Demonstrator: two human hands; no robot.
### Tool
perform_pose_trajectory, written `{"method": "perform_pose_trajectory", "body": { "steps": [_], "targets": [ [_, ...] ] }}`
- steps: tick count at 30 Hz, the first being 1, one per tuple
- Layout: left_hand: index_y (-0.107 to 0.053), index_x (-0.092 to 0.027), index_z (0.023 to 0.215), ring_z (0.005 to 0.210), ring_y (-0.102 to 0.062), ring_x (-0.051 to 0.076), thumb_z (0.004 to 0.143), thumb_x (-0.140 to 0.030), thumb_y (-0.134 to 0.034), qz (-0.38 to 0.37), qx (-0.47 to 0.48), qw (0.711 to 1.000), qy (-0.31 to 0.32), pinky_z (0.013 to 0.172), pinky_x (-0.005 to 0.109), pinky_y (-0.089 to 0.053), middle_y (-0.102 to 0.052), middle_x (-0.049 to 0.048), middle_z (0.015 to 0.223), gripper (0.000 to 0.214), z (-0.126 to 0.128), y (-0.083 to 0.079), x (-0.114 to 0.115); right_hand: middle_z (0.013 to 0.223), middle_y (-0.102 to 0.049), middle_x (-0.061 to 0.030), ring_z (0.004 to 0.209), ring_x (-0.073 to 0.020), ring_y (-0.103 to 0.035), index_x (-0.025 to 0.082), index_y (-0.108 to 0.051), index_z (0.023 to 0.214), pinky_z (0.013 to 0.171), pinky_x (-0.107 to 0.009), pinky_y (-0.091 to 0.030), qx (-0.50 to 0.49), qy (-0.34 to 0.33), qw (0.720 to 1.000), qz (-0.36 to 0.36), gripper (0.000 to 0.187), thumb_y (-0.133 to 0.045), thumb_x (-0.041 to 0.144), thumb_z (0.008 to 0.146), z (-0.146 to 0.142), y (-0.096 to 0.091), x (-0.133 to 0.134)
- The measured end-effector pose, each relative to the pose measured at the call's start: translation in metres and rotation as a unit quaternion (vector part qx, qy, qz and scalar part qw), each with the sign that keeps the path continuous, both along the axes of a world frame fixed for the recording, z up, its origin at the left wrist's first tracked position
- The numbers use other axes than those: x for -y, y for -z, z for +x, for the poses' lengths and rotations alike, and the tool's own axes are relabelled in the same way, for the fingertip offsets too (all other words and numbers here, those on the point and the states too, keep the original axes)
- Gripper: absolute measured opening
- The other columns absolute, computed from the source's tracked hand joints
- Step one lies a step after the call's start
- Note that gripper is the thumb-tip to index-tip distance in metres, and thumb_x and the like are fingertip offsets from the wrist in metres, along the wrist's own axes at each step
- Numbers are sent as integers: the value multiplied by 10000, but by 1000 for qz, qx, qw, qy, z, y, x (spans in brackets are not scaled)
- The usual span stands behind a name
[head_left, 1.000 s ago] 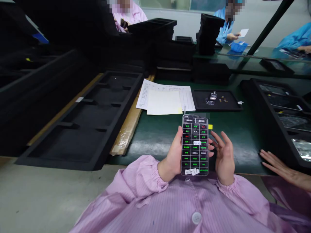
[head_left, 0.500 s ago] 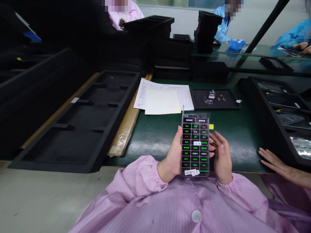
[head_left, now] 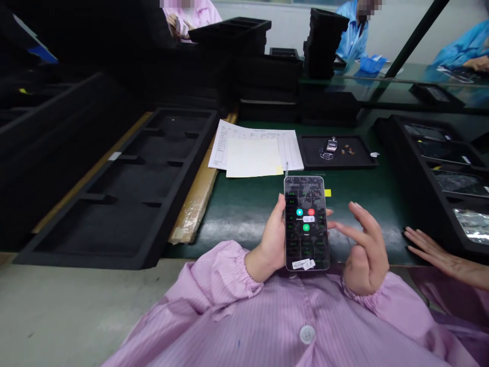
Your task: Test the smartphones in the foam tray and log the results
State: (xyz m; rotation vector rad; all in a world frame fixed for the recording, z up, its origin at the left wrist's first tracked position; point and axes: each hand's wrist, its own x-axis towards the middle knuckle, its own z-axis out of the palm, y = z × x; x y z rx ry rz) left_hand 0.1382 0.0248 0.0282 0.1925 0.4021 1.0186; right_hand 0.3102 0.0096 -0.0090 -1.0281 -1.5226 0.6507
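Note:
My left hand (head_left: 272, 239) is closed around a smartphone (head_left: 306, 250), its thumb along the left edge and fingertips showing at the right edge. Small white labels are stuck on the glass. On the dimmed screen are three round icons, teal, red and green, over a faint grid of green text. A yellow tab (head_left: 327, 193) sticks out at the phone's upper right. Just right of the phone, my right hand (head_left: 367, 250) holds nothing; its fingers are apart, partly bent, and one fingertip comes close to the phone's edge.
Papers (head_left: 254, 153) lie beyond the phone, beside a black tray (head_left: 317, 162) with a metal tally counter (head_left: 331, 145) and small pieces. A black foam tray (head_left: 126, 214) stands left, another with phones (head_left: 401, 168) right. A co-worker's hand (head_left: 439, 257) rests at the right edge.
The phone's screen has gone from a bright grid of text to a dimmed one with three round icons. My right hand has moved slightly right, away from the phone, its fingers spreading.

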Motion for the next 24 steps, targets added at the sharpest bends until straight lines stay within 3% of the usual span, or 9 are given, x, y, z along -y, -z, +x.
{"method": "perform_pose_trajectory", "body": {
  "steps": [3, 5, 7, 11, 16, 21, 24],
  "targets": [
    [-692, -87, 1177, 1078, -675, 285, 996, -657, -145, 5, -16, 1000, 4, 1009, 412, -457, -723, 164, 1131, 811, 0, -3, 2, 1617, -313, 93, 1484, -425, -260, 420, -651, 1320, 1199, -695, -134, 157, -38, 980, 113, 398, -455, 466, 978, 0, -13, -2],
    [-693, -81, 1179, 1094, -672, 299, 994, -659, -140, 7, -22, 1000, 13, 1012, 429, -460, -729, 171, 1107, 821, 1, -5, 3, 1662, -179, 118, 1512, -428, -177, 441, -553, 1417, 1201, -698, -84, 198, -56, 972, 115, 448, -397, 484, 999, -3, -18, -4],
    [-694, -80, 1180, 1082, -677, 292, 997, -654, -158, 9, -30, 999, 7, 996, 414, -472, -733, 167, 1097, 807, 1, -6, 5, 1670, -143, 119, 1521, -426, -139, 448, -513, 1447, 1202, -696, -60, 205, -61, 970, 112, 467, -357, 511, 1011, -6, -21, -6],
    [-694, -87, 1180, 1001, -701, 246, 1011, -630, -168, 12, -31, 999, -13, 948, 360, -492, -732, 151, 1122, 775, 1, -5, 5, 1646, -236, 105, 1509, -405, -209, 451, -517, 1443, 1208, -678, -114, 152, -29, 978, 137, 461, -355, 506, 1015, -6, -14, -1],
    [-695, -106, 1185, 958, -714, 258, 997, -658, -160, 31, 5, 1000, -5, 904, 384, -515, -735, 140, 1118, 791, 0, -1, 4, 1509, -470, 80, 1415, -431, -378, 429, -703, 1235, 1177, -718, -174, 97, 16, 984, 148, 393, -408, 492, 983, -1, 1, 5],
    [-702, -108, 1169, 941, -721, 262, 996, -661, -156, 35, 7, 999, -4, 903, 393, -514, -732, 148, 1125, 796, 0, 2, 4, 1586, -356, 130, 1453, -411, -323, 449, -659, 1303, 1205, -683, -118, 163, -20, 976, 144, 428, -359, 512, 1003, 2, 0, 7],
    [-691, -104, 1192, 945, -717, 262, 992, -667, -187, 28, -3, 1000, -11, 913, 391, -505, -726, 157, 1141, 781, 0, 2, 4, 1564, -394, 109, 1470, -418, -284, 424, -733, 1185, 1224, -647, -85, 77, -17, 996, 42, 418, -448, 621, 952, 2, 1, 9]
  ]
}}
